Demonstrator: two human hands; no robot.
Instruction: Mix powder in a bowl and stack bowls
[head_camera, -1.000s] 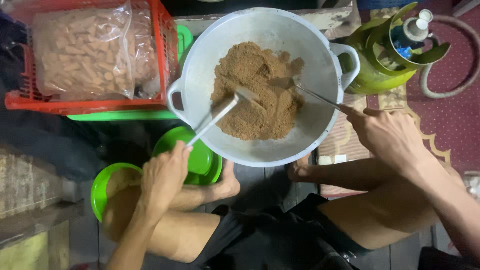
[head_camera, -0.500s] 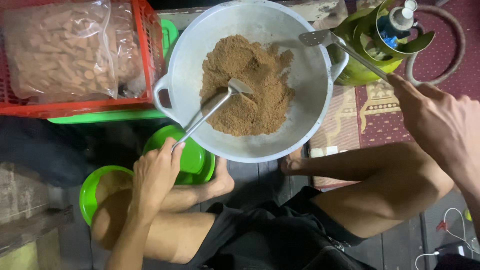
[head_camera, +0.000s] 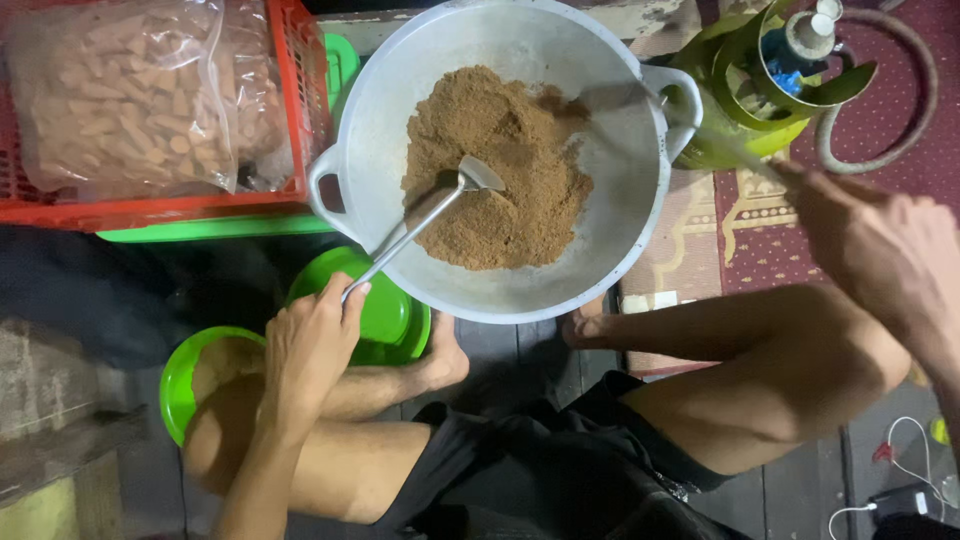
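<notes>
Clearly left hand (head_camera: 310, 345) grips spoon (head_camera: 425, 220) over pan (head_camera: 620, 240) rim; right hand (head_camera: 880, 250) grips blurred utensil (head_camera: 650, 105).

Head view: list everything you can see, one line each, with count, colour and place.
wok: one, grey metal, top centre
ground powder: one heap, brown, inside the wok
spoon: one, metal, bowl resting on the powder
second utensil: one, metal, blurred, over the wok's right rim
crate: one, red, top left
bag of pieces: one, clear with tan contents, in the crate
bowls: two, green, lower left
gas cylinder: one, green, top right
left hand: on the spoon handle
right hand: far right, blurred, at the second utensil
</notes>
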